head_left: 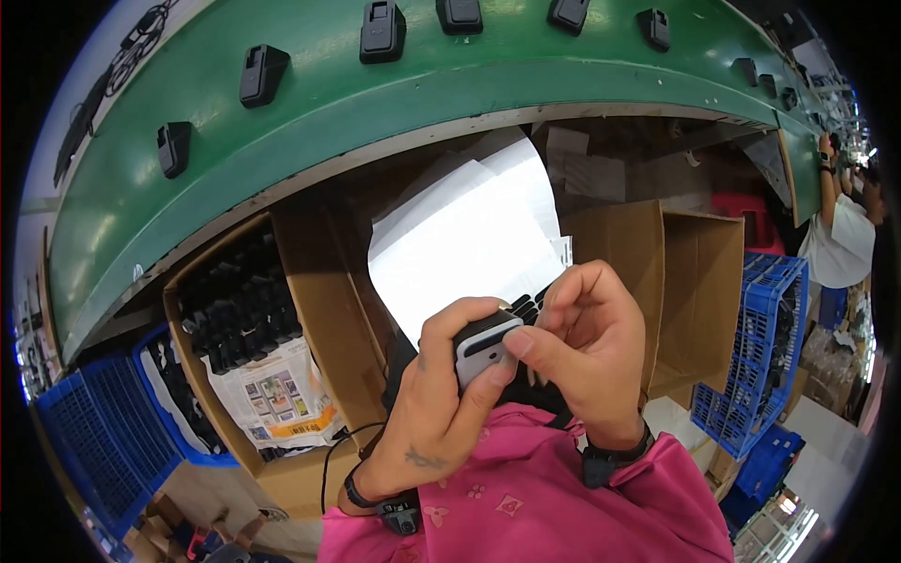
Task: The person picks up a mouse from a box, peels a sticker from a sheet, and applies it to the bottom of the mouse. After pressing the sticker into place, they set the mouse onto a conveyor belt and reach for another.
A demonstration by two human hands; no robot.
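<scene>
Between my hands is a small device (481,358) with a light grey face, a black slot and a black body. My left hand (424,405) wraps round it from the left, its thumb along the lower edge. At its right end, the thumb of my right hand (601,342) touches the device's edge. The right fingers are curled, and whatever is in them is hidden. Several short black strips (527,308) show between the device and my right fingers. White sheets (460,225) lie just beyond.
A green bench (328,98) runs across the far side, with several black cradle-shaped parts (383,33) spaced along it. At left, a cardboard box (324,310) holds black parts and newspaper. Another cardboard box (699,300) and a blue crate (751,352) stand right. A person (840,230) is far right.
</scene>
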